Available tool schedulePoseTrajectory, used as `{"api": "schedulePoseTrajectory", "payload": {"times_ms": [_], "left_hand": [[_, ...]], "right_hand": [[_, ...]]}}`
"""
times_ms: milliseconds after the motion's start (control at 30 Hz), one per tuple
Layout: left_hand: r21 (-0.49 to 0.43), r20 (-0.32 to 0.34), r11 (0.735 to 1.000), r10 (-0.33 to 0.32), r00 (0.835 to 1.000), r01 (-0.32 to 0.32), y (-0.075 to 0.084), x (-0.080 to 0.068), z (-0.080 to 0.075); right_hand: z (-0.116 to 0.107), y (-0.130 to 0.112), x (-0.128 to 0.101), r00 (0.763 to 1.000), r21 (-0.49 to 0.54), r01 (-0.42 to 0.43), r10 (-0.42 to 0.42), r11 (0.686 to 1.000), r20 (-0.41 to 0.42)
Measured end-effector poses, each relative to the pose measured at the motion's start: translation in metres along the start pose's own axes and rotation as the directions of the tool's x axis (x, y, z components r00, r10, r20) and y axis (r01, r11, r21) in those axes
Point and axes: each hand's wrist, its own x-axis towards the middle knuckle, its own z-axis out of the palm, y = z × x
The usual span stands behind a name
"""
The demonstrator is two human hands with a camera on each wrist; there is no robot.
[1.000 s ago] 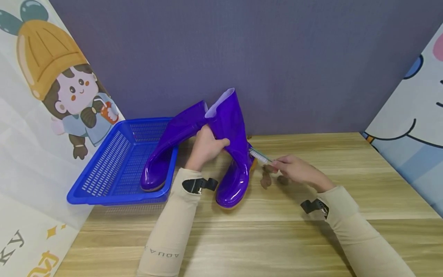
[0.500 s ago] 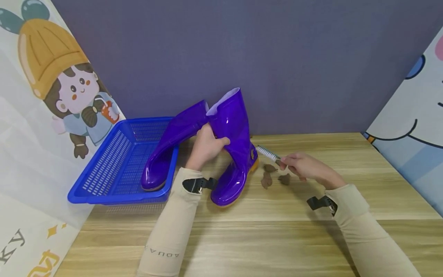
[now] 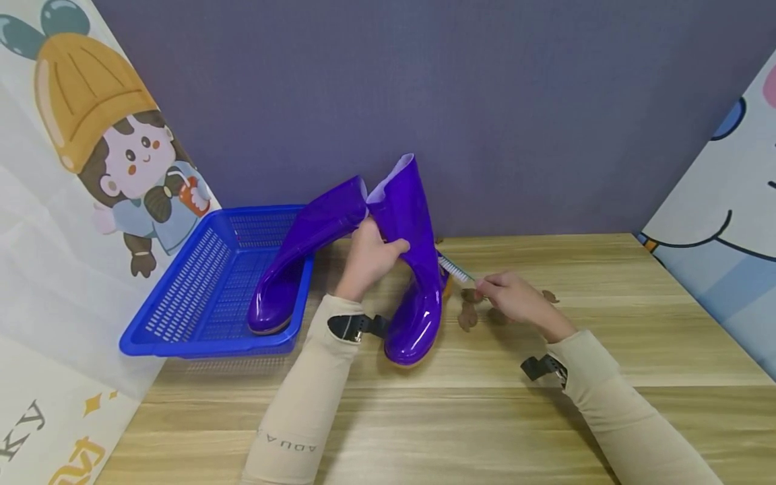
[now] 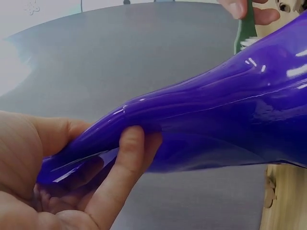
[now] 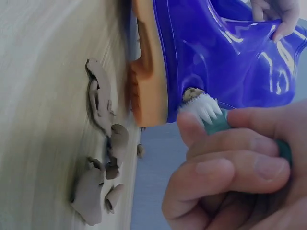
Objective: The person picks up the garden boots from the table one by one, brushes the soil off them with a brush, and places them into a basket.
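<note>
- The right hand (image 3: 515,300), nearest on the worktop (image 3: 485,411), has its fingers curled round a green-handled brush (image 3: 456,269); the white bristles touch the heel of the purple boot (image 3: 415,269).
- Brown mud flakes (image 3: 468,315) lie on the worktop just beside that heel.
- The left hand (image 3: 370,259) grips the boot's shaft, thumb on one side, fingers wrapped round the other; the boot stands tilted on its sole mid-worktop.
- The glossy rubber looks slippery and soft: the shaft caves in under the left fingers (image 4: 125,158). The stiffer foot or heel would likely give a firmer hold.
- Only the right wrist view shows a mud spot (image 5: 193,93) at the bristles and the orange sole (image 5: 148,62).
- Farther left, a second boot (image 3: 297,256) lies in a blue basket (image 3: 182,303), its shaft leaning out over the rim.
</note>
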Motion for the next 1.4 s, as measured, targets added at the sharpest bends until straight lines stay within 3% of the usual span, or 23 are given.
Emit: {"api": "schedulePoseTrajectory", "payload": {"times_ms": [400,633,767,900,1067,1233,1400], "left_hand": [[0.018,-0.032,0.999,-0.029,0.999,0.029,-0.001,0.001,0.000],[0.001,-0.030,0.999,-0.037,0.999,0.037,-0.002,0.003,-0.002],[-0.008,-0.040,1.000,-0.030,0.999,0.030,-0.002,0.002,-0.002],[-0.016,-0.053,0.999,-0.028,0.998,0.028,-0.002,0.002,-0.003],[-0.015,-0.057,0.999,-0.031,0.998,0.031,-0.002,0.002,-0.001],[-0.015,-0.062,0.999,-0.033,0.998,0.032,-0.003,0.002,-0.001],[-0.028,-0.080,0.999,-0.040,0.996,0.038,-0.003,0.002,-0.001]], "right_hand": [[-0.027,-0.002,-0.009,0.986,0.022,-0.043,0.038,0.999,0.163],[-0.035,-0.002,-0.012,0.974,0.111,-0.063,0.037,0.992,0.222],[-0.037,-0.002,-0.012,0.980,0.134,-0.076,0.049,0.988,0.193],[-0.029,-0.003,-0.009,0.994,0.128,-0.081,0.070,0.988,0.083],[-0.008,-0.002,-0.002,1.000,0.076,-0.015,0.017,0.997,-0.024],[0.003,-0.001,0.002,1.000,0.027,0.010,-0.010,1.000,-0.007],[-0.007,-0.001,-0.003,0.996,0.079,-0.022,0.015,0.997,0.093]]}}
